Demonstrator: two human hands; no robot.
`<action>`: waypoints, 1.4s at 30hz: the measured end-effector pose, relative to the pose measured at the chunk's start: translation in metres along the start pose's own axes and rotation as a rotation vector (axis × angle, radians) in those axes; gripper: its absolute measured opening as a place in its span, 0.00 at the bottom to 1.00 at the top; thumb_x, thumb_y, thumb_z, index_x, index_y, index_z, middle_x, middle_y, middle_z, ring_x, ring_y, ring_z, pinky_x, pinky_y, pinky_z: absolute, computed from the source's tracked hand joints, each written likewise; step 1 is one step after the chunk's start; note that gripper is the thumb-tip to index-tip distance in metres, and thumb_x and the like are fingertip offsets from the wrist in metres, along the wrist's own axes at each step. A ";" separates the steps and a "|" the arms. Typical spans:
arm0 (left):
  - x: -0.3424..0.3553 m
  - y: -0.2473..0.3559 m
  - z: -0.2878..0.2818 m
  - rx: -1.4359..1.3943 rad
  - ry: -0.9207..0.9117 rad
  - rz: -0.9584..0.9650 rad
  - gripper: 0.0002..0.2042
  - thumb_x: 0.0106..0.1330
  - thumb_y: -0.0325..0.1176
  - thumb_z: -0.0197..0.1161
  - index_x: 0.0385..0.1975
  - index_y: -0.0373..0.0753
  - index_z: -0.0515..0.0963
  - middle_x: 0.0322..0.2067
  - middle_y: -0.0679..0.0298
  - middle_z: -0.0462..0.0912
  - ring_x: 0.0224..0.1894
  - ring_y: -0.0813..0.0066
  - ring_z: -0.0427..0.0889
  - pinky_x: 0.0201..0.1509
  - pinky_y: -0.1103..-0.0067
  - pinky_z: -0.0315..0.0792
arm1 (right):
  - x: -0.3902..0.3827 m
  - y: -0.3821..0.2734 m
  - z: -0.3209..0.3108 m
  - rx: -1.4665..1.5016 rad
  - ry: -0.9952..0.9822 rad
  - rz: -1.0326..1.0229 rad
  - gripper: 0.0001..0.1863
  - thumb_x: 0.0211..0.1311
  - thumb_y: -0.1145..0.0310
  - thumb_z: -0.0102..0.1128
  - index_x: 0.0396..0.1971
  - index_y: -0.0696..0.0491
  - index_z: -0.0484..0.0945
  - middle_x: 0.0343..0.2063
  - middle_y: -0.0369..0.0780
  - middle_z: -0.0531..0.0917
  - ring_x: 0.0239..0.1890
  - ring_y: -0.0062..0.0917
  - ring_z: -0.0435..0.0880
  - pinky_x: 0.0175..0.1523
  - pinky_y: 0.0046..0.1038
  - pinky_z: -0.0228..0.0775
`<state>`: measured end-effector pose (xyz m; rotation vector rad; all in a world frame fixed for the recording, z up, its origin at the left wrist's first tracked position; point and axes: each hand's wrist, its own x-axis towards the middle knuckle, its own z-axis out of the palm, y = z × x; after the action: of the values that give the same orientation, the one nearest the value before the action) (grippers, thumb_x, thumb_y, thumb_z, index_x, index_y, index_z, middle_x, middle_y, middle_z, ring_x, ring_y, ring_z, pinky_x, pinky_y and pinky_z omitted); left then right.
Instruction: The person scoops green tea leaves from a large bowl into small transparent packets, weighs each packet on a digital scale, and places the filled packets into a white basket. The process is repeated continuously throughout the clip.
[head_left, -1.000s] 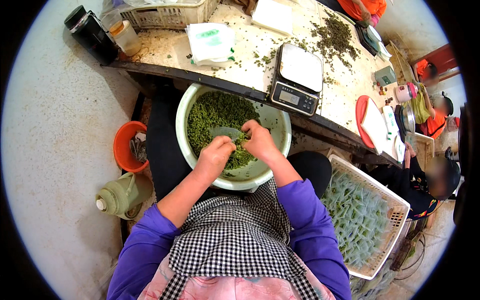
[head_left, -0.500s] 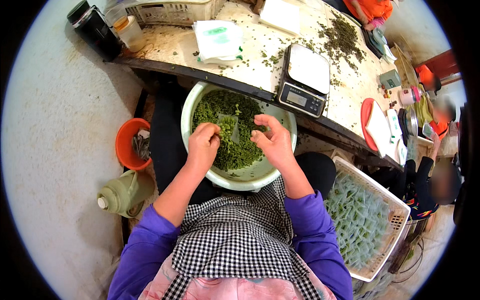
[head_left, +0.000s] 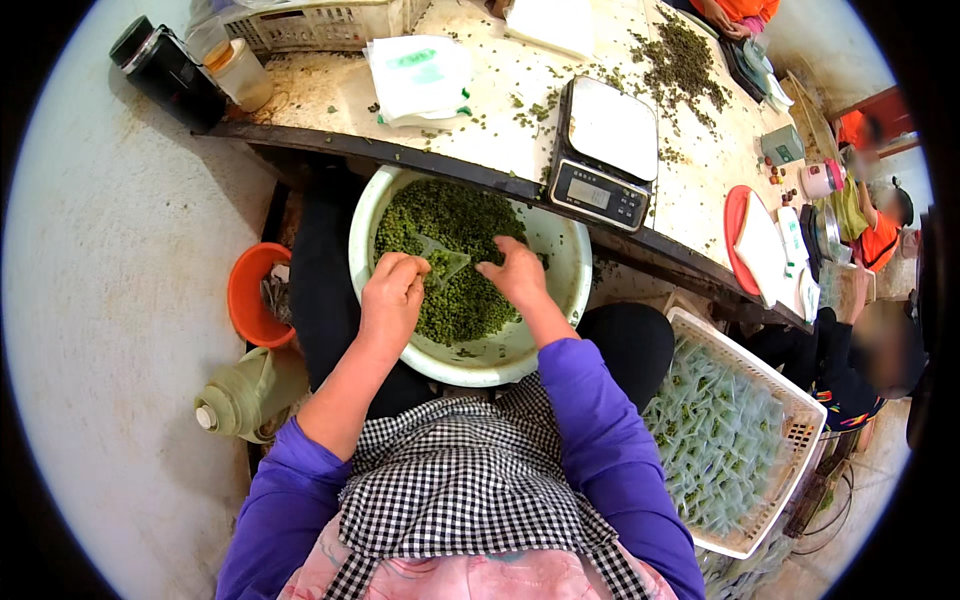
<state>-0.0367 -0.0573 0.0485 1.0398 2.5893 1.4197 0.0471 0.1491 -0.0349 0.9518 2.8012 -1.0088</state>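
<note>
A wide pale basin [head_left: 572, 262], filled with small green berries like peppercorns [head_left: 450, 207], sits between my knees. Over it, my left hand [head_left: 392, 297] is closed on the edge of a small clear plastic bag [head_left: 446, 264] that has some berries inside. My right hand [head_left: 519, 277] is just right of the bag, thumb and fingers apart, low over the berries; I cannot tell whether the fingertips touch them.
A digital scale [head_left: 606, 150] and a stack of white bags [head_left: 418, 80] lie on the table [head_left: 480, 60] ahead. A crate [head_left: 800, 440] of filled bags stands at right. An orange bucket [head_left: 246, 300] and a green flask [head_left: 250, 395] stand at left. Other people work far right.
Both hands have shifted slightly left with the bag, which has tilted over to the right. My right hand has lowered toward the berries.
</note>
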 end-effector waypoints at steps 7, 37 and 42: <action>-0.001 0.004 0.001 -0.057 0.027 -0.032 0.07 0.56 0.15 0.63 0.33 0.33 0.81 0.37 0.59 0.80 0.28 0.71 0.81 0.30 0.78 0.75 | -0.003 -0.023 0.026 -0.023 -0.053 0.034 0.27 0.50 0.59 0.71 0.50 0.54 0.77 0.38 0.51 0.85 0.43 0.44 0.84 0.48 0.41 0.76; -0.011 -0.008 0.024 -0.132 0.045 0.074 0.08 0.52 0.16 0.66 0.32 0.34 0.80 0.42 0.56 0.79 0.40 0.62 0.83 0.39 0.75 0.78 | -0.009 -0.101 -0.054 -0.181 -0.064 -0.214 0.28 0.52 0.65 0.69 0.53 0.55 0.71 0.43 0.50 0.81 0.43 0.47 0.82 0.46 0.44 0.76; -0.009 -0.009 0.026 -0.152 0.035 0.026 0.08 0.53 0.16 0.65 0.31 0.33 0.80 0.41 0.54 0.80 0.37 0.62 0.83 0.37 0.75 0.78 | 0.013 -0.083 -0.042 0.155 -0.248 0.008 0.25 0.57 0.68 0.66 0.53 0.58 0.69 0.34 0.52 0.83 0.34 0.44 0.85 0.39 0.40 0.79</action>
<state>-0.0264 -0.0460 0.0242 1.0411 2.4526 1.6253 -0.0011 0.1303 0.0432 0.7864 2.5459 -1.2617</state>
